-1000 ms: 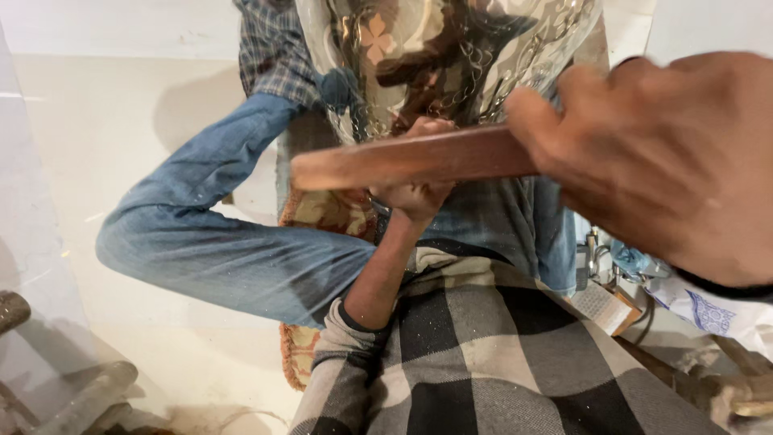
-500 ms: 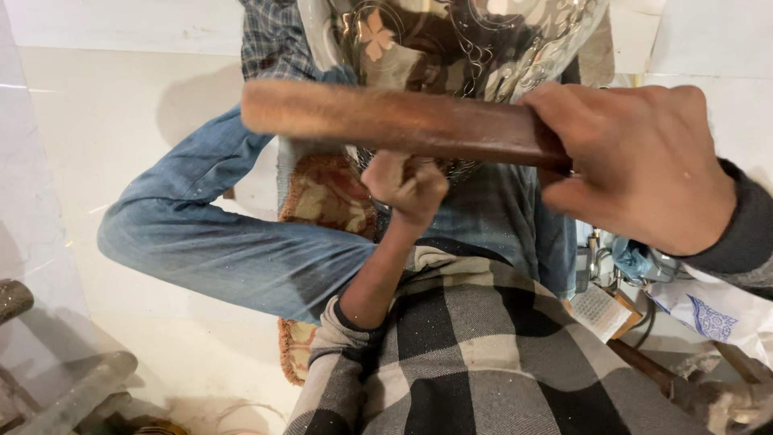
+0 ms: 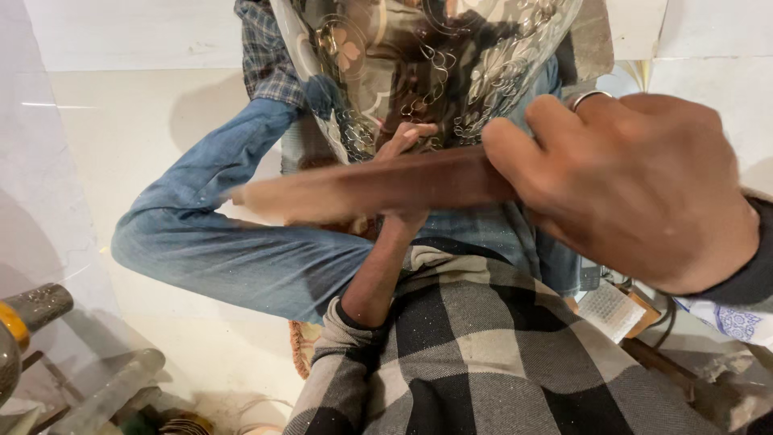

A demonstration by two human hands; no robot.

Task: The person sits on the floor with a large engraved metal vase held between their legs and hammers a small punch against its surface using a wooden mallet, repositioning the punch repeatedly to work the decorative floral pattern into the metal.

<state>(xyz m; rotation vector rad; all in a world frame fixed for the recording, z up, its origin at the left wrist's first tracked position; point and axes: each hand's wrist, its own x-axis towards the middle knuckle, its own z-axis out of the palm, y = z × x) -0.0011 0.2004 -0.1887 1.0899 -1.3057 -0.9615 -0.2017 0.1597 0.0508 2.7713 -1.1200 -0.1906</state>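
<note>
My right hand (image 3: 636, 185), a ring on one finger, grips a brown wooden stick (image 3: 362, 189) by one end; the stick lies level, points left and is blurred. Behind it my left hand (image 3: 407, 137) comes out of a black-and-grey checked sleeve (image 3: 451, 354). Its fingers hold the lower edge of a clear glass piece (image 3: 427, 56) etched with flowers and scrolls. The stick hides part of that hand. A person in blue jeans (image 3: 233, 242) and a plaid shirt sits cross-legged behind the glass.
A grey cylinder with a yellow band (image 3: 28, 310) sticks in at the lower left, with glass lengths below it. A patterned cushion (image 3: 302, 346) lies under the jeans. A small white gridded pad (image 3: 608, 310) and wooden bits lie at the right. The floor is pale tile.
The stick was raised in front of the glass half a second ago and has since swung down and toward me. My left hand stays at the glass edge.
</note>
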